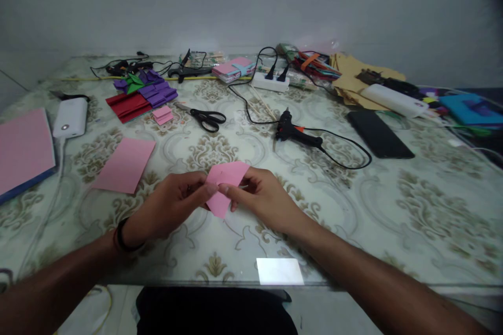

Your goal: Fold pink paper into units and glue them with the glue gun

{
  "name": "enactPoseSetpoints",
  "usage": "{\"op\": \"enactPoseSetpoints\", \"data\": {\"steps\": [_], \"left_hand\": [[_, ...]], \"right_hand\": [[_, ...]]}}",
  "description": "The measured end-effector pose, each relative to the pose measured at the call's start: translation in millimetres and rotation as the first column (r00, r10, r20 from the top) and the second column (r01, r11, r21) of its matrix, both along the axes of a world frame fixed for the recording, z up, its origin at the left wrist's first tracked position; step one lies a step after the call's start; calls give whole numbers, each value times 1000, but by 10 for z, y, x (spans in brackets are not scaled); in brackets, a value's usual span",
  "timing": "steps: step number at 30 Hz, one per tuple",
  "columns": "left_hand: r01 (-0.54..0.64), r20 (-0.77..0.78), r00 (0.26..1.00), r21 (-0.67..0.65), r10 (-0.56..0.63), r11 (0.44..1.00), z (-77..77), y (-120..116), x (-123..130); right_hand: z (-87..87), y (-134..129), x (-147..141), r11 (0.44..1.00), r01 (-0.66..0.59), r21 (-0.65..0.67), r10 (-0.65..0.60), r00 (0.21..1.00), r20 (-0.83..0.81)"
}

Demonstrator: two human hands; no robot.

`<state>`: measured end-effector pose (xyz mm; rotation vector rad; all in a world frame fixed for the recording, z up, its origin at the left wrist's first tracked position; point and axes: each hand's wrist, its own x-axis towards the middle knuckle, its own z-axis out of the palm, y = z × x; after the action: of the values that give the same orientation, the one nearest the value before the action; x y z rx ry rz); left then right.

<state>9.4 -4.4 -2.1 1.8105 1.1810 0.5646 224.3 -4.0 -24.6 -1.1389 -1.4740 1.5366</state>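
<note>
Between my two hands, above the near middle of the table, is a piece of pink paper with creases in it. My left hand pinches its left side, thumb on top. My right hand grips the right side, its thumb pressing near the middle close to the other thumb. The fingers beneath the paper are partly hidden. A second pink sheet lies flat on the table to the left of my left hand.
Black-handled scissors and a black glue gun with its cord lie beyond my hands. A phone rests at right, a white power bank at left. Folded red paper, purple paper and a power strip sit farther back.
</note>
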Motion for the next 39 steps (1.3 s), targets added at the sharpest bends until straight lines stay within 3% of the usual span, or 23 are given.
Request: {"op": "enactPoseSetpoints", "data": {"steps": [4, 10, 13, 16, 19, 22, 26, 30, 32, 35, 39], "left_hand": [[3, -4, 1000, -67, -3, 998, -86, 52, -69], [187, 86, 982, -300, -168, 935, -87, 144, -121], [87, -35, 995, -118, -91, 989, -94, 141, -76], [37, -156, 988, 127, -17, 991, -168, 146, -48], [84, -267, 964, 238, -18, 968, -272, 185, -55], [103, -296, 955, 336, 1, 936, -353, 238, -58], [154, -322, 947, 472, 8, 868, -384, 230, -26], [305, -366, 923, 502, -121, 809, -355, 47, -41], [347, -386, 910, 506, -153, 790, -344, -77, -93], [392, -428, 887, 499, -173, 773, -362, -218, -187], [454, -514, 842, 507, -166, 733, -431, -279, -228]], "right_hand": [[4, 13, 20, 999, -38, 3, 38, 999, 38], [-37, 76, 51, 996, -53, 75, 50, 998, 37], [-95, 94, 51, 996, -55, 76, 47, 994, 101], [-177, 106, 61, 984, -44, 175, -4, 965, 262], [-253, 138, 79, 893, -130, 431, -123, 850, 512], [-289, 188, 82, 792, -216, 571, -188, 804, 564], [-303, 184, 74, 655, -397, 643, -106, 794, 599], [-360, 56, 169, 522, -532, 667, -32, 769, 638], [-390, -22, 257, 415, -615, 670, -45, 722, 691], [-400, -124, 354, 391, -672, 629, -63, 662, 747], [-355, -227, 325, 461, -690, 557, -74, 596, 800]]}}
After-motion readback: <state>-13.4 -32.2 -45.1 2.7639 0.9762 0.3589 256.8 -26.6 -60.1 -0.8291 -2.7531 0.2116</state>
